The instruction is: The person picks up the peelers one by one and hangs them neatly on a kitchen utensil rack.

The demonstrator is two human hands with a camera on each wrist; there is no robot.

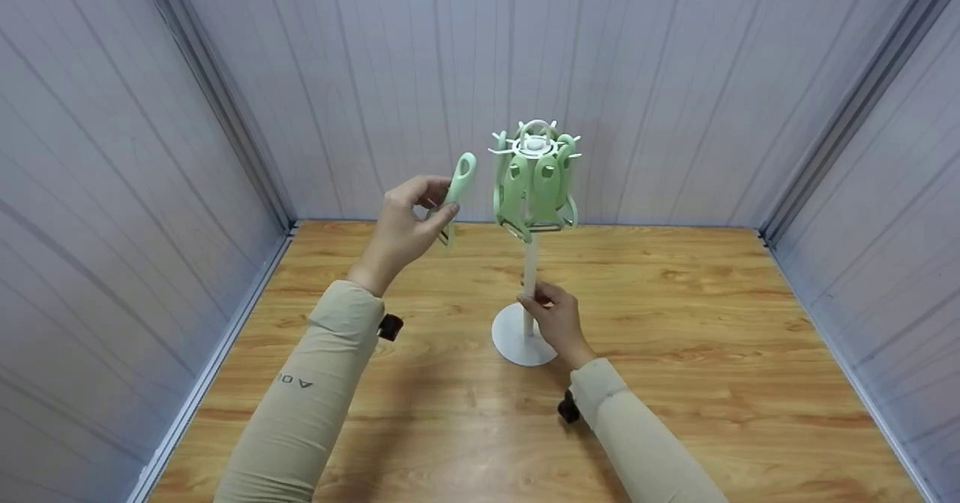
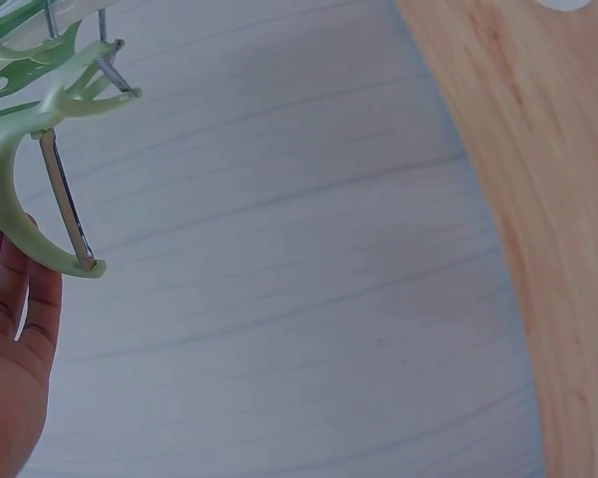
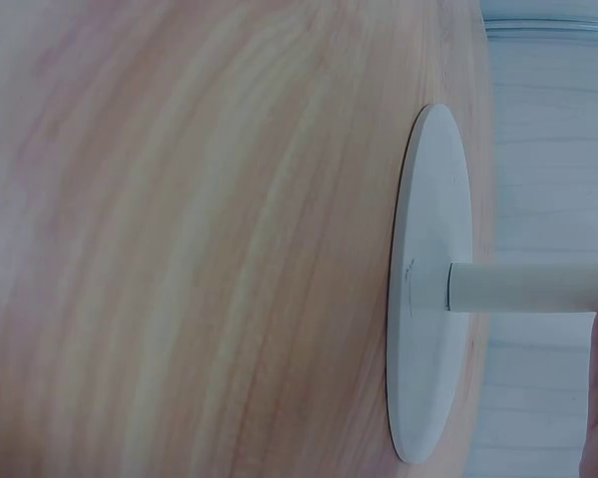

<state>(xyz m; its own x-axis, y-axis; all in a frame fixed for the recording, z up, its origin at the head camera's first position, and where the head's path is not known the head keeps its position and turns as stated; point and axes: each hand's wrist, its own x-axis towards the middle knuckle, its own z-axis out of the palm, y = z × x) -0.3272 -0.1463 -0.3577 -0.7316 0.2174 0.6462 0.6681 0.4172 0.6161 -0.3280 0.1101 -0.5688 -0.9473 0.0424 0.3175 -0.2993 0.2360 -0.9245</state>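
My left hand [image 1: 411,221] pinches a light green peeler [image 1: 462,176], its looped handle up and its blade end down, just left of a white stand. In the left wrist view the metal blade of this peeler [image 2: 20,214] shows beside my fingers. Several more green peelers [image 1: 546,188] hang in a ring from the hooks of the white stand [image 1: 530,263]. Low on the pole, my right hand [image 1: 556,319] grips the stand above its round base. The right wrist view shows that flat white base [image 3: 429,368] and only a sliver of the hand.
The stand rests on a wood-grain table [image 1: 675,323]. Pale panelled walls [image 1: 390,60] rise behind the table and along both sides. A small black device [image 1: 391,327] sits at the left wrist, and another [image 1: 568,407] at the right.
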